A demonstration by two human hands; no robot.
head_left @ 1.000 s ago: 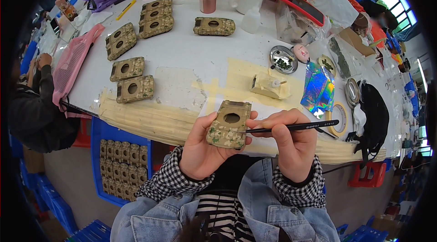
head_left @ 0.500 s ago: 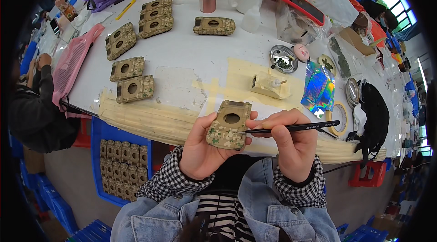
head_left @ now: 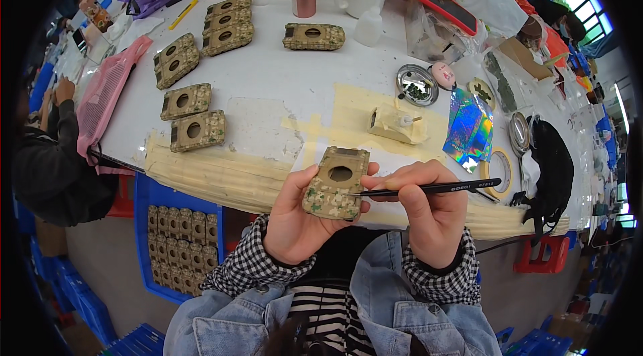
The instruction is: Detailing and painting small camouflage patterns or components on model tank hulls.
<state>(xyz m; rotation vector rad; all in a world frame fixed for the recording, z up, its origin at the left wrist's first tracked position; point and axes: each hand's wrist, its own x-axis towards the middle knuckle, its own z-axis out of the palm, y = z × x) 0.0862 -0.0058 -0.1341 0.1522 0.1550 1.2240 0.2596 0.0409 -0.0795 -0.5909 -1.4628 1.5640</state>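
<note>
My left hand (head_left: 293, 222) grips a camouflage-patterned model tank hull (head_left: 333, 200) by its sides, just off the table's front edge. A round hole shows in its top. Between the fingers of my right hand (head_left: 429, 205) is a pair of black tweezers (head_left: 445, 188), pinched closed. Their fine tip meets the hull's top face near its right side; whether a small piece sits in the tip is too small to tell. Beyond my hands stands a tape-covered block (head_left: 395, 124) with a thin stick on it. A round metal dish (head_left: 416, 86) holds small dark green pieces.
Several more hulls (head_left: 199, 131) stand at the left and back of the table. A blue crate (head_left: 144, 222) below holds rows of them. At right lie shiny foil sheets (head_left: 467, 131), a tape roll (head_left: 496, 175) and a black bag (head_left: 552, 168). Another person's arm (head_left: 63, 135) is at far left.
Almost nothing differs. The hull and the tweezers keep nearly the same place, with the tip still at the hull's surface.
</note>
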